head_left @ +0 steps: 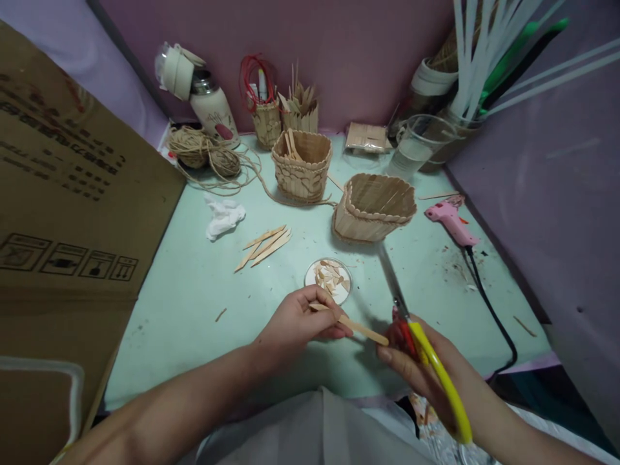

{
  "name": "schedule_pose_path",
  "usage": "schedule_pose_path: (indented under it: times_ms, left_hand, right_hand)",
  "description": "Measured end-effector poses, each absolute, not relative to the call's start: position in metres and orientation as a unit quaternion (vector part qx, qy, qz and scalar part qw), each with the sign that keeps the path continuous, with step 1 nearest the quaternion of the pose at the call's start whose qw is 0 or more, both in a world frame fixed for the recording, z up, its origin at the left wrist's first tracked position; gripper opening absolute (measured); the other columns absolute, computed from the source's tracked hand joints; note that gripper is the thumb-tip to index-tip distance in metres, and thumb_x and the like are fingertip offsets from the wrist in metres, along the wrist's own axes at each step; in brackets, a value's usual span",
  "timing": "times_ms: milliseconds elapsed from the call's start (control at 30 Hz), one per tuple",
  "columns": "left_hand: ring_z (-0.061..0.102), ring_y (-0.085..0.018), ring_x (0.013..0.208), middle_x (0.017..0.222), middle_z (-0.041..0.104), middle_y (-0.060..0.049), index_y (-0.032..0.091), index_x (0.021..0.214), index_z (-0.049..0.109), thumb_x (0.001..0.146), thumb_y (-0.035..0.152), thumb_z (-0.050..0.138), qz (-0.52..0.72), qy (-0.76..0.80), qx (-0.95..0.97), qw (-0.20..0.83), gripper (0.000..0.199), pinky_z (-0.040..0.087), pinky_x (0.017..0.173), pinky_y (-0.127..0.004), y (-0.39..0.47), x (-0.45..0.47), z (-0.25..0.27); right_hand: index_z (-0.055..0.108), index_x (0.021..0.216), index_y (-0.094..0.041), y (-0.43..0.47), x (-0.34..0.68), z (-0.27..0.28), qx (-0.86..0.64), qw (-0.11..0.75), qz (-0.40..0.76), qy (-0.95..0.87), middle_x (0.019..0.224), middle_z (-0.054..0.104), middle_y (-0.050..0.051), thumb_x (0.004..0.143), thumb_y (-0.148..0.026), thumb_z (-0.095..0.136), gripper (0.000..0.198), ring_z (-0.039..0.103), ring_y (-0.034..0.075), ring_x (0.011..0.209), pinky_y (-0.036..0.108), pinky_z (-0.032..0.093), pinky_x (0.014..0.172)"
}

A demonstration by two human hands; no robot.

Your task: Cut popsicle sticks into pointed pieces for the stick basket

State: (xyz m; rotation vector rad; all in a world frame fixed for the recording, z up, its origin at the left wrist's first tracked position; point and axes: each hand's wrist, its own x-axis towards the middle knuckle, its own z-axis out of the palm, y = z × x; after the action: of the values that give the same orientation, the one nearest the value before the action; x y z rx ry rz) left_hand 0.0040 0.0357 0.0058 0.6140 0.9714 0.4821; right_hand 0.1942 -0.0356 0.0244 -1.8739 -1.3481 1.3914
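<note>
My left hand (310, 314) pinches a flat wooden craft stick (364, 331), which slants down to the right. Its rounded end comes close to my right thumb; whether they touch I cannot tell. My right hand (421, 361) is closed around scissors (438, 374) with yellow and red handles, their blades pointing up and away. Just beyond my left hand lies a small round dish (347, 298) with cut wood pieces (332, 274) in it. Several pointed stick pieces (266, 245) lie farther left. An oval stick basket (361, 223) stands past the scissor blades.
Another basket (303, 171) holds a few sticks. A pink glue gun (451, 221) with a black cord lies at right. Twine (194, 147), a bottle (213, 110), a crumpled tissue (223, 216) and a plastic cup (411, 152) stand around. A cardboard box (72, 194) borders the left.
</note>
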Motion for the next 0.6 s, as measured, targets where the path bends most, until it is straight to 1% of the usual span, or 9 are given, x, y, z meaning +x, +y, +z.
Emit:
schedule_pose_path:
  times_ms: [100,167,233,300,367,467,533,600]
  left_hand:
    - [0.068,-0.013,0.065,0.073,0.066,-0.002,0.015,0.066,0.049,0.063,0.023,0.074,0.221,0.439,0.294,0.82,0.026,0.05,0.062,-0.021,0.035,0.004,0.003]
    - [0.068,-0.014,0.065,0.074,0.065,-0.002,0.015,0.067,0.049,0.064,0.02,0.073,0.188,0.415,0.306,0.836,0.025,0.051,0.063,-0.023,0.033,0.003,0.0]
    - [0.068,-0.015,0.066,0.072,0.063,0.0,0.015,0.074,0.053,0.063,0.017,0.072,0.144,0.386,0.323,0.852,0.022,0.05,0.061,-0.024,0.031,0.003,-0.004]
    - [0.067,-0.015,0.069,0.07,0.061,0.002,0.016,0.085,0.058,0.062,0.015,0.072,0.1,0.354,0.352,0.86,0.027,0.048,0.06,-0.023,0.029,0.004,-0.007]
    - [0.065,-0.013,0.068,0.07,0.06,0.002,0.016,0.09,0.061,0.065,0.016,0.071,0.075,0.334,0.377,0.861,0.028,0.046,0.062,-0.023,0.026,0.005,-0.008]
    - [0.057,-0.009,0.06,0.067,0.06,0.001,0.015,0.084,0.061,0.073,0.027,0.067,0.073,0.332,0.406,0.848,0.017,0.042,0.059,-0.022,0.025,0.006,-0.004]
    - [0.052,-0.007,0.056,0.065,0.06,0.001,0.015,0.078,0.059,0.076,0.031,0.065,0.087,0.35,0.423,0.831,0.018,0.039,0.054,-0.02,0.026,0.006,-0.002]
    - [0.052,-0.008,0.054,0.063,0.059,0.001,0.015,0.076,0.056,0.076,0.033,0.065,0.119,0.384,0.423,0.812,0.02,0.039,0.051,-0.02,0.029,0.006,0.0]
  right_hand:
    - [0.049,0.071,-0.023,-0.032,0.195,0.025,-0.698,0.283,0.458,-0.473,0.064,0.054,-0.001,0.075,-0.054,0.059,0.033,0.05,0.016,0.057,0.028,0.043,0.052]
    - [0.047,0.07,-0.024,-0.03,0.196,0.026,-0.7,0.32,0.439,-0.464,0.065,0.056,-0.001,0.074,-0.053,0.062,0.033,0.052,0.016,0.058,0.028,0.045,0.053]
    - [0.046,0.069,-0.024,-0.029,0.196,0.026,-0.688,0.352,0.442,-0.455,0.067,0.057,-0.001,0.073,-0.051,0.066,0.034,0.054,0.016,0.059,0.027,0.047,0.054]
    - [0.046,0.071,-0.024,-0.029,0.195,0.023,-0.672,0.368,0.459,-0.45,0.068,0.056,-0.001,0.073,-0.046,0.068,0.032,0.054,0.015,0.06,0.026,0.047,0.055]
    - [0.046,0.074,-0.023,-0.029,0.193,0.018,-0.658,0.369,0.476,-0.452,0.069,0.055,-0.002,0.073,-0.042,0.07,0.03,0.053,0.014,0.06,0.025,0.046,0.056]
    - [0.044,0.077,-0.024,-0.027,0.189,0.01,-0.633,0.36,0.5,-0.468,0.071,0.051,-0.004,0.076,-0.041,0.068,0.029,0.05,0.013,0.062,0.024,0.044,0.057]
    - [0.042,0.078,-0.024,-0.026,0.189,0.01,-0.622,0.344,0.506,-0.488,0.072,0.049,-0.004,0.08,-0.042,0.064,0.028,0.047,0.013,0.063,0.024,0.043,0.058]
    - [0.041,0.079,-0.024,-0.025,0.19,0.016,-0.624,0.302,0.508,-0.511,0.071,0.046,-0.004,0.084,-0.045,0.057,0.027,0.044,0.013,0.063,0.024,0.041,0.058]
